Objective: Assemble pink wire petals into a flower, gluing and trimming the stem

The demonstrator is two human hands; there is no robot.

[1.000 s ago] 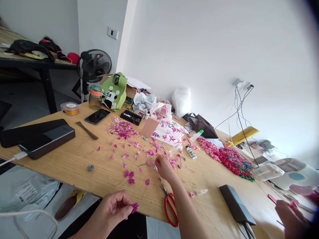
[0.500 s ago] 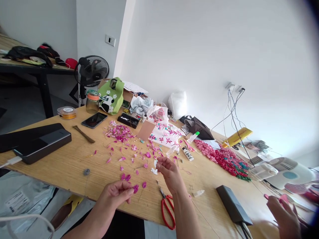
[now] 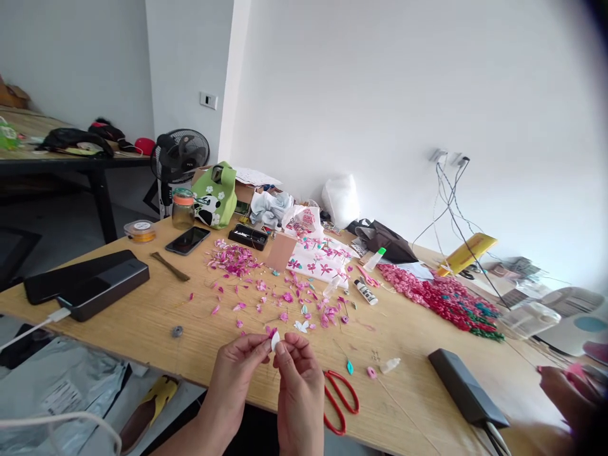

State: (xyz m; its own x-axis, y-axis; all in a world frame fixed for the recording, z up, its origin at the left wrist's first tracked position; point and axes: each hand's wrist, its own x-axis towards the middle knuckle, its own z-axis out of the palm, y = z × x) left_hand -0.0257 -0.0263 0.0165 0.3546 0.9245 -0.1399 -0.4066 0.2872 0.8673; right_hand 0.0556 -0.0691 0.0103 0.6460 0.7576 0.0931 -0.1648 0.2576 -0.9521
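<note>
My left hand (image 3: 240, 364) is closed in a pinch on a magenta petal (image 3: 270, 331) near the table's front edge. Against it, fingertips nearly touching, my right hand (image 3: 297, 367) pinches a small white petal-shaped piece (image 3: 275, 341). Red-handled scissors (image 3: 341, 405) lie just right of my right hand, their blades hidden by it. Beyond both hands is a white leaf-shaped piece (image 3: 301, 326) on the wood, among scattered pink petals (image 3: 287, 296). A teal leaf (image 3: 350, 367) and a pink spool (image 3: 371, 373) rest to the right.
A dark power bank (image 3: 468, 386) stands at the right, near another person's hand (image 3: 570, 396). A pile of red and pink pieces (image 3: 441, 301) lies behind it. At the left are a black device (image 3: 104, 288), a phone (image 3: 188, 240) and a jar (image 3: 183, 209).
My right hand has moved left and down to meet my left hand, bringing the white piece against the magenta petal. My left hand has shifted slightly right. The view has shifted too.
</note>
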